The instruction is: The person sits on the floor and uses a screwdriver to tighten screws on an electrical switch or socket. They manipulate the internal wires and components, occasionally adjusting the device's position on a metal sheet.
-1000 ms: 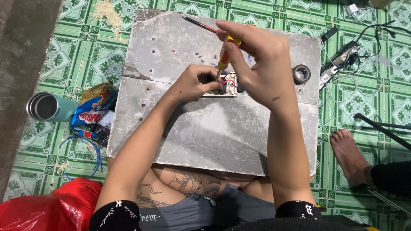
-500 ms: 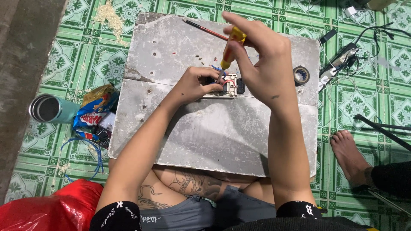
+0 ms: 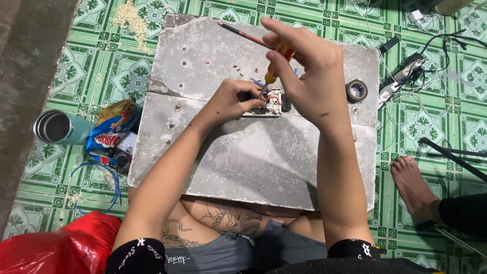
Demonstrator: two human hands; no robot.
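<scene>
At the middle of a grey slab tabletop [image 3: 243, 172], right hand [image 3: 309, 81] closed around a yellow-handled screwdriver [image 3: 276, 68], tip down on a small white switch module [image 3: 269, 101] with red and blue wires. Left hand [image 3: 236, 99] pinching that module flat against the slab. Judged mid-way through tightening a terminal screw; next move likely calling for steady downward pressure and a firm hold on the part. Nearby, tiny loose screws [image 3: 237, 67], a red pencil [image 3: 243, 33], a roll of black tape [image 3: 357, 91]. Beyond, green patterned floor tiles [image 3: 101, 71], a teal metal cup [image 3: 58, 128], a snack wrapper [image 3: 114, 124], a red plastic bag [image 3: 61, 248], a power strip with cables [image 3: 403, 76], another person's bare foot [image 3: 413, 185].
</scene>
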